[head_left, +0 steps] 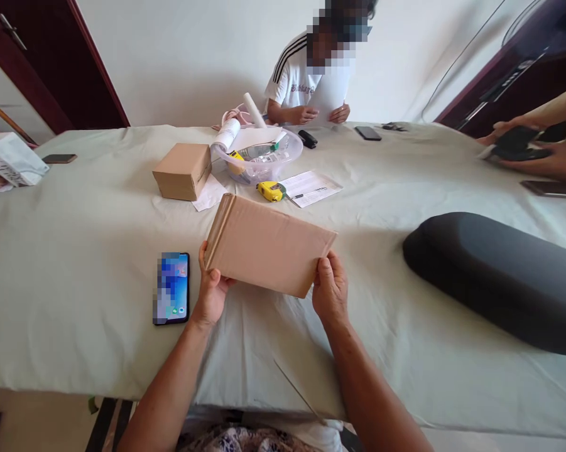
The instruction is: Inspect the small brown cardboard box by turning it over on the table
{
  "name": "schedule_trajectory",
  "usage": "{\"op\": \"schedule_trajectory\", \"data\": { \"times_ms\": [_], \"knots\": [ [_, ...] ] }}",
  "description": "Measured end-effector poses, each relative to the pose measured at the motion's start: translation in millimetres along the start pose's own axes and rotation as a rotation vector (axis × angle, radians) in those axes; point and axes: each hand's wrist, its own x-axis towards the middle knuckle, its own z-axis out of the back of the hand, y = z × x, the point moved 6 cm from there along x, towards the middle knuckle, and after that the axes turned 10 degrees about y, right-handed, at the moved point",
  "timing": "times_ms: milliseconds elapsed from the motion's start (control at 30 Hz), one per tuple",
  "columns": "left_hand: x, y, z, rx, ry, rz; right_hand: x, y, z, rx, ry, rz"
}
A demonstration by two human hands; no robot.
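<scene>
A flat brown cardboard box (pixel 271 245) is held up over the table, tilted, its broad face toward me. My left hand (pixel 212 292) grips its left end, thumb on the near edge and fingers behind. On the right end, my right hand (pixel 330 285) pinches the lower corner with the thumb in front; the fingers behind are partly hidden. Left of my left hand lies a phone (pixel 173 289) with its screen lit. Just beyond the box are a yellow tape measure (pixel 271 191) and a printed paper (pixel 313 188) with a pen (pixel 311 193) on it.
A smaller cardboard box (pixel 183 171) stands beside a clear plastic basin (pixel 264 166) of tools and rolls. A long black padded seat (pixel 499 282) lies at right. Opposite, a person (pixel 306 88) holds paper; other people's hands (pixel 541 147) show at both sides. The cloth-covered table (pixel 98 351) ends near me.
</scene>
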Motion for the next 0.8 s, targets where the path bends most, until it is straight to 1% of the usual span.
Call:
{"op": "schedule_trajectory", "data": {
  "times_ms": [67,100,200,267,333,433,500,600,800],
  "knots": [
    [1,6,3.2,0.009,-0.037,0.054,0,1,-4,-0.023,0.038,0.008],
    [1,6,6.2,0.048,-0.066,0.058,1,2,-6,-0.026,0.047,0.013],
    [0,-1,14.7,0.278,-0.137,-0.003,1,6,-7,-0.037,0.043,0.024],
    [-1,-9,16.0,0.417,-0.147,-0.05,1,9,-8,-0.043,0.049,0.035],
    [-1,-16,14.7,0.487,-0.151,-0.089,0,12,-10,-0.048,0.077,0.05],
    [-2,-24,10.8,0.517,-0.163,-0.148,-1,13,-12,-0.045,0.118,0.074],
    [-2,-26,8.2,0.522,-0.17,-0.162,-1,12,-13,-0.032,0.13,0.063],
    [-2,-27,5.9,0.541,-0.178,-0.159,0,7,-11,-0.015,0.114,0.033],
    [-3,-30,7.2,0.577,-0.219,-0.178,1,7,-10,-0.016,0.096,0.035]
  ]
}}
